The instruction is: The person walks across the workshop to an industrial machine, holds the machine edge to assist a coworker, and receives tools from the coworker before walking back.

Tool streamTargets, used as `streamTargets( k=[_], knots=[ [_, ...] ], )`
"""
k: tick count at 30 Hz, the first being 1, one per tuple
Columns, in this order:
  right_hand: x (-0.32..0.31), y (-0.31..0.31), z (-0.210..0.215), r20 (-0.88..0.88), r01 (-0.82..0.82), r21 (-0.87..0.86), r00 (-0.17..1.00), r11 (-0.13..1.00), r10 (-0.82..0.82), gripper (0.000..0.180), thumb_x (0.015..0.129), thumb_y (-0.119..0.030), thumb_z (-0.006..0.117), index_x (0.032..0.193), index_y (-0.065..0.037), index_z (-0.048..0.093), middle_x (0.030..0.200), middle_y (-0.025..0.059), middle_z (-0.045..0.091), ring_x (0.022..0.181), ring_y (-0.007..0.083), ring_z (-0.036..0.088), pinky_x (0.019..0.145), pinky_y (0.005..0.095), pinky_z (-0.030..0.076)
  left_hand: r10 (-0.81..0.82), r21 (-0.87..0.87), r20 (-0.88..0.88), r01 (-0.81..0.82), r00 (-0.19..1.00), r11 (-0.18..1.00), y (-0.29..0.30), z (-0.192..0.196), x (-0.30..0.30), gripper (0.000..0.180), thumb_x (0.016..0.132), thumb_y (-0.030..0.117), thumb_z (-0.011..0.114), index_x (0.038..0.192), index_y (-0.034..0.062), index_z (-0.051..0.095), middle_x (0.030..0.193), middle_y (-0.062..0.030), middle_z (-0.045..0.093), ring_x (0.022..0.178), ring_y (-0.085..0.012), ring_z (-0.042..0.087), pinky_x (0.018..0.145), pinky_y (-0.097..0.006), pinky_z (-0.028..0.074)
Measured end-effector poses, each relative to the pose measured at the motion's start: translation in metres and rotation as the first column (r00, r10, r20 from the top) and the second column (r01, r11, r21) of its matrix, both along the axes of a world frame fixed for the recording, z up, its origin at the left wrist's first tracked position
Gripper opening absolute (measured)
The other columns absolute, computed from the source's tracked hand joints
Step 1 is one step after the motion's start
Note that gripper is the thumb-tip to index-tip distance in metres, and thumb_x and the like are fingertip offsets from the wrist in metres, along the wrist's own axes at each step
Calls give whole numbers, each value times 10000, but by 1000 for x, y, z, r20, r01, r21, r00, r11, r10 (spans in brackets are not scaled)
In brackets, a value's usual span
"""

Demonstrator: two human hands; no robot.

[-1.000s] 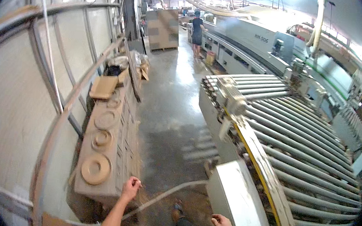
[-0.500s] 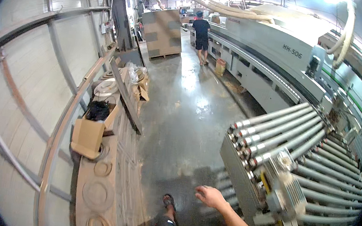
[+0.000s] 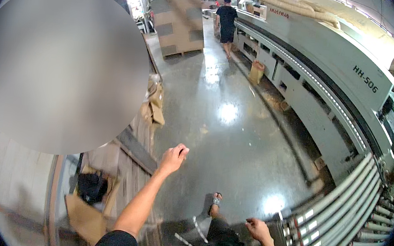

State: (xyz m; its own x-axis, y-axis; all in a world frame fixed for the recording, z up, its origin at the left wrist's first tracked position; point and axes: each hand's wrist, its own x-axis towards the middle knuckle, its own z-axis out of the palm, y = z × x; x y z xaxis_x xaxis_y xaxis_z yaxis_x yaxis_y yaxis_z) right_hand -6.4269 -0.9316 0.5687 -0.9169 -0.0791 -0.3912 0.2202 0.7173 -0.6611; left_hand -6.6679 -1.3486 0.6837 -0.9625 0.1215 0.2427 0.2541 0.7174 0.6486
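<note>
My left hand is held out in front of me over the grey floor, its fingers curled in with nothing seen in them. My right hand hangs lower, beside the near end of a roller conveyor. Its fingers are loosely bent inward and no object shows in them. A gap separates that hand from the rollers. Below, one foot in a sandal steps forward on the floor.
On the right runs a long grey machine, with a yellowish sack at its base. Ahead, a person in dark clothes walks near a tall cardboard-covered stack. An open carton stands at left; a round blur hides the wall there.
My left arm has swung up into view. I have moved forward along the aisle, so the conveyor sits lower right. My right hand is lower and more curled. The other person has stepped on.
</note>
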Motion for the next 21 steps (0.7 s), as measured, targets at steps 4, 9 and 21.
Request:
streamTargets(
  k=[4,9,21],
  knots=[
    [-166,0,-74,74,-6,14,997,1000,5,436,897,-418,649,1189,-98,697,1079,187,719,1026,385,676,889,459,542,100,30,174,-107,980,994,-39,-107,-138,224,989,254,584,999,34,622,767,-114,642,713,-256,626,705,-381,505],
    [-458,-82,-19,-271,-294,12,919,956,286,408,945,-376,599,1217,-77,658,1170,174,688,1110,380,632,935,474,508,369,-622,514,40,774,782,-169,-308,-67,206,927,250,611,849,70,676,791,-122,696,699,-296,684,702,-464,538],
    [-928,-156,-27,-170,-494,128,843,860,510,405,986,-403,562,1261,-116,642,1174,155,692,1043,363,664,892,463,528,493,-229,828,-642,267,732,-179,-306,-371,284,938,294,595,977,16,641,813,-139,687,774,-289,674,721,-428,517]
  ],
)
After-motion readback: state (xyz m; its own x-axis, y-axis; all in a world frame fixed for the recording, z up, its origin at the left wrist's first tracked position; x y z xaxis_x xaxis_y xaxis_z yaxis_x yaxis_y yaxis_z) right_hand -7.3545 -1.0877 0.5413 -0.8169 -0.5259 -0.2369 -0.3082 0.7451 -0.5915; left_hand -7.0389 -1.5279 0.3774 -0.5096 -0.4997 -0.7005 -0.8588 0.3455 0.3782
